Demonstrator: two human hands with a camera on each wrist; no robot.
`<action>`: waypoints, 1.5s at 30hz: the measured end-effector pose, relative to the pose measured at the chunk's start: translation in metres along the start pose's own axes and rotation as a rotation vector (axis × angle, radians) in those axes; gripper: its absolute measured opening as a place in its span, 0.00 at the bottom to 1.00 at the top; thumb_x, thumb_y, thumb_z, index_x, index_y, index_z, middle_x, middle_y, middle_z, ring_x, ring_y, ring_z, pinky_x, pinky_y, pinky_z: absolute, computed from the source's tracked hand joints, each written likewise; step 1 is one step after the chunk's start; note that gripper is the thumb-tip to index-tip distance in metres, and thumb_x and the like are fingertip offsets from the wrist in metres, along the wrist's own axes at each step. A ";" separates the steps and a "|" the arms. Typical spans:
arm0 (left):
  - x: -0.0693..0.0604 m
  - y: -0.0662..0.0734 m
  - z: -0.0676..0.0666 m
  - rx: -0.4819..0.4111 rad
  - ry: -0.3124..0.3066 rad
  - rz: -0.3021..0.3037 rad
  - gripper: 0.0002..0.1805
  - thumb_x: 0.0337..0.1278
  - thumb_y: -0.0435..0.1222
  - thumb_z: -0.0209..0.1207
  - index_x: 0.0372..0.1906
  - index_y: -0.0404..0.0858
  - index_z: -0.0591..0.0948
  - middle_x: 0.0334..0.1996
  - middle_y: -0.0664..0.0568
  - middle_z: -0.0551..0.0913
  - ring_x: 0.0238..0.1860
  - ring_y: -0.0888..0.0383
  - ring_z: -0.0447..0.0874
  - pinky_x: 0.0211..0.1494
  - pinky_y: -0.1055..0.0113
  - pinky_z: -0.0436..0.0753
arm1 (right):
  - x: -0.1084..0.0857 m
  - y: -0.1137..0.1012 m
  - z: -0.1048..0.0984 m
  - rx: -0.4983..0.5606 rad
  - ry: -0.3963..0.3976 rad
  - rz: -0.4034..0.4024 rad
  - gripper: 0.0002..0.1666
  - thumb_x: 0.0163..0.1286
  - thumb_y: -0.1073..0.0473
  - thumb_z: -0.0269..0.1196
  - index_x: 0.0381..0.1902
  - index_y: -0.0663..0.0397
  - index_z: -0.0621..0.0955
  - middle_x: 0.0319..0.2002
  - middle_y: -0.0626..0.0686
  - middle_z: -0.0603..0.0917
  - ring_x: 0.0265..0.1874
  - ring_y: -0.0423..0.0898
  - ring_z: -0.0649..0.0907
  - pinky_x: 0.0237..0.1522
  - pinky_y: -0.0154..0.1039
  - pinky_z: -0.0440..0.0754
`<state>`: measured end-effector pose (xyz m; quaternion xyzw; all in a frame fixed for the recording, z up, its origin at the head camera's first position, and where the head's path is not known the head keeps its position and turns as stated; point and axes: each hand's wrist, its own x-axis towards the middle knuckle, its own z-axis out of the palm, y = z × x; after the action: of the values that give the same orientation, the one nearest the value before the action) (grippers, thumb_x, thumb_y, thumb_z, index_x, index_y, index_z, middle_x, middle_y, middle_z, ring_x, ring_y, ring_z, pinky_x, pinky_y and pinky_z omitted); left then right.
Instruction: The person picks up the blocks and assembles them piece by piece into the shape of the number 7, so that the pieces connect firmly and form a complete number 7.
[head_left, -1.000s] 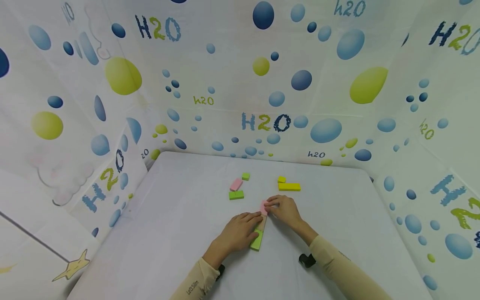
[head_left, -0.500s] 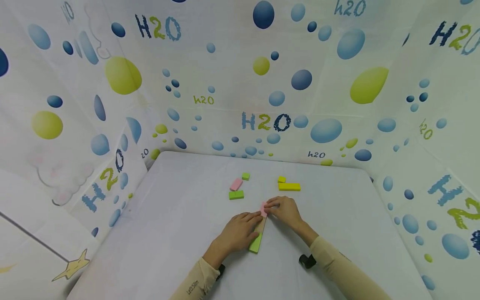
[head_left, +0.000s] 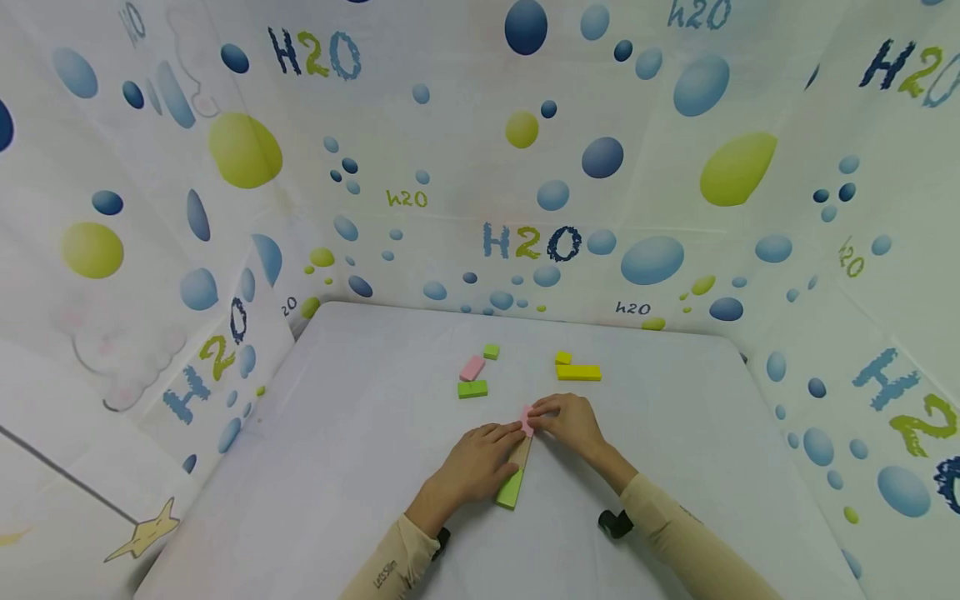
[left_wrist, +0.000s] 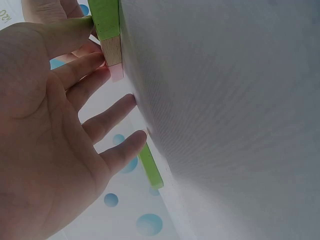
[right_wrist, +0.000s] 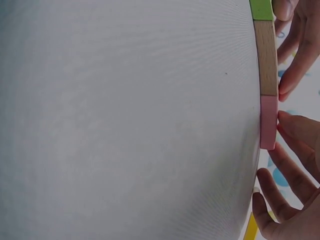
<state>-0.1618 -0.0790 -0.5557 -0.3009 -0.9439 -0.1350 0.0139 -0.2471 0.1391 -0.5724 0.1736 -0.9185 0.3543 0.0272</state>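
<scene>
A short row of flat blocks lies end to end on the white table: a green block [head_left: 508,492] nearest me, a bare wooden block [head_left: 521,452] in the middle, a pink block [head_left: 527,419] at the far end. From the left, my left hand [head_left: 474,468] rests its thumb on the green block and its fingertips by the wooden and pink ones, fingers fairly straight. On the other side, my right hand [head_left: 572,423] holds the pink block with thumb and fingertips. In the right wrist view, the pink block [right_wrist: 268,122] butts against the wooden block [right_wrist: 266,57].
Beyond the row lie a green block [head_left: 472,389], a pink block [head_left: 472,368] and a small green block [head_left: 491,352]. Right of them, a small yellow block [head_left: 563,358] touches a long yellow block [head_left: 579,372]. A patterned curtain [head_left: 450,150] surrounds the table [head_left: 360,400].
The row has slid slightly toward me, its near green end lower in the head view. Both hands keep nearly the same places; the right has come slightly nearer with the pink block.
</scene>
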 end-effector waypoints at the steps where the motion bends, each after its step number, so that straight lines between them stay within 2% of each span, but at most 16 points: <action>1: 0.000 0.000 0.000 0.002 0.001 0.001 0.30 0.75 0.46 0.59 0.76 0.42 0.73 0.75 0.52 0.73 0.72 0.49 0.72 0.72 0.49 0.74 | 0.000 0.000 0.000 -0.001 0.000 0.001 0.06 0.60 0.57 0.79 0.37 0.47 0.94 0.42 0.45 0.92 0.52 0.51 0.88 0.62 0.55 0.80; 9: 0.000 0.000 -0.002 -0.004 -0.006 -0.011 0.30 0.75 0.46 0.59 0.76 0.42 0.73 0.75 0.52 0.73 0.72 0.50 0.72 0.73 0.49 0.73 | 0.002 -0.001 0.000 0.006 -0.013 0.035 0.06 0.60 0.56 0.79 0.37 0.44 0.94 0.43 0.44 0.92 0.54 0.50 0.87 0.62 0.54 0.80; 24: -0.002 -0.001 -0.002 -0.012 -0.001 -0.021 0.29 0.76 0.46 0.59 0.75 0.42 0.74 0.75 0.52 0.73 0.72 0.49 0.73 0.73 0.49 0.73 | 0.003 -0.001 -0.004 0.047 -0.048 0.010 0.06 0.62 0.57 0.78 0.38 0.43 0.94 0.44 0.44 0.92 0.54 0.49 0.87 0.62 0.54 0.80; 33: -0.001 0.001 -0.002 -0.007 0.000 -0.029 0.28 0.74 0.44 0.60 0.74 0.42 0.75 0.74 0.52 0.74 0.71 0.49 0.73 0.73 0.50 0.73 | 0.004 0.003 -0.005 0.039 -0.059 -0.001 0.06 0.62 0.54 0.78 0.38 0.41 0.94 0.44 0.42 0.91 0.52 0.48 0.87 0.60 0.53 0.81; 37: 0.000 0.000 0.000 0.005 0.004 -0.033 0.28 0.74 0.44 0.60 0.74 0.42 0.75 0.74 0.53 0.74 0.71 0.50 0.73 0.73 0.50 0.73 | 0.005 0.003 -0.007 0.056 -0.020 -0.016 0.06 0.62 0.55 0.78 0.39 0.43 0.93 0.42 0.42 0.92 0.46 0.44 0.88 0.54 0.49 0.85; 41: 0.001 0.000 0.004 0.007 0.000 -0.038 0.28 0.74 0.45 0.60 0.74 0.44 0.74 0.75 0.55 0.72 0.72 0.52 0.72 0.73 0.51 0.73 | 0.007 0.006 -0.009 0.083 0.056 -0.007 0.05 0.63 0.56 0.77 0.38 0.46 0.93 0.39 0.44 0.92 0.38 0.42 0.88 0.45 0.44 0.88; 45: 0.002 0.000 0.004 -0.001 -0.005 -0.042 0.28 0.74 0.46 0.59 0.74 0.44 0.74 0.75 0.56 0.72 0.72 0.52 0.72 0.74 0.52 0.72 | 0.008 0.009 -0.011 0.085 0.110 0.024 0.04 0.63 0.56 0.77 0.37 0.47 0.93 0.39 0.45 0.92 0.39 0.43 0.88 0.43 0.43 0.88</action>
<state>-0.1634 -0.0763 -0.5593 -0.2813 -0.9500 -0.1349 0.0084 -0.2587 0.1498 -0.5686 0.1440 -0.9017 0.4023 0.0660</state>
